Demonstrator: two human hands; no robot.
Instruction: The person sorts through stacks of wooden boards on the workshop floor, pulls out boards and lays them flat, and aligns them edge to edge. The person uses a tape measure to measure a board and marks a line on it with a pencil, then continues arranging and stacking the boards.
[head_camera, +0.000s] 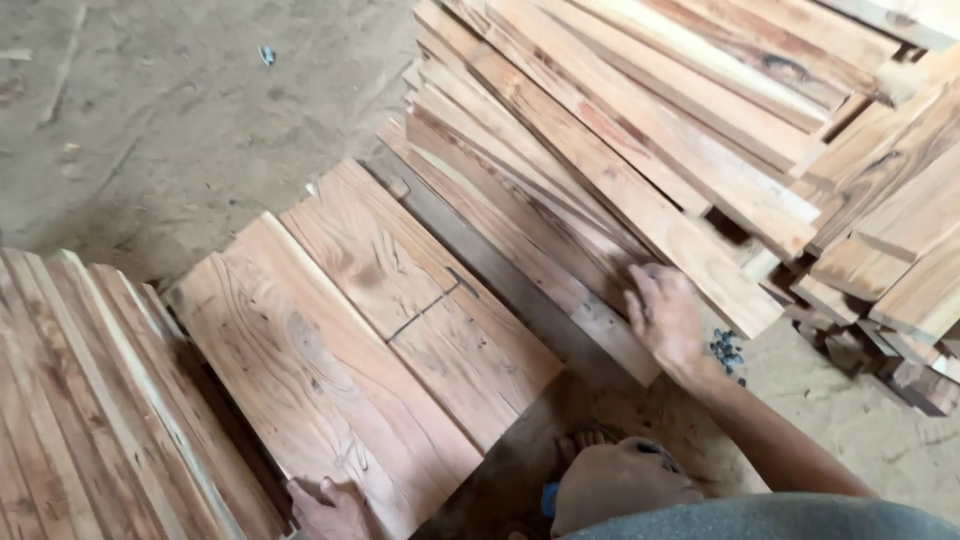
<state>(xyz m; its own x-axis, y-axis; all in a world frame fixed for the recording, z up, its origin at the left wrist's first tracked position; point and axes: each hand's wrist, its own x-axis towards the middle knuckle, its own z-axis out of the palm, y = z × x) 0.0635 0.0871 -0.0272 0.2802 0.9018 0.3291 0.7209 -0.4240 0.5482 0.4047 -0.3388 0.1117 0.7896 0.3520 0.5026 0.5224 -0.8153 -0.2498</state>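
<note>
At the far left I see a stack of planks (90, 400) standing on edge on the dirt floor (170, 120). My left hand (325, 510) grips the near end of the wide board (320, 390) lying flat beside it. Farther right, my right hand (665, 315) rests open-fingered on the near ends of the slanted plank pile (600, 160).

Everything's sitting on a dusty dirt floor (180, 130) here. Straight on it I've got two wide reddish boards (370, 340) side by side, a stack of planks on edge (90, 400) at my left, and a big messy pile of long planks (640, 140) at right.
</note>
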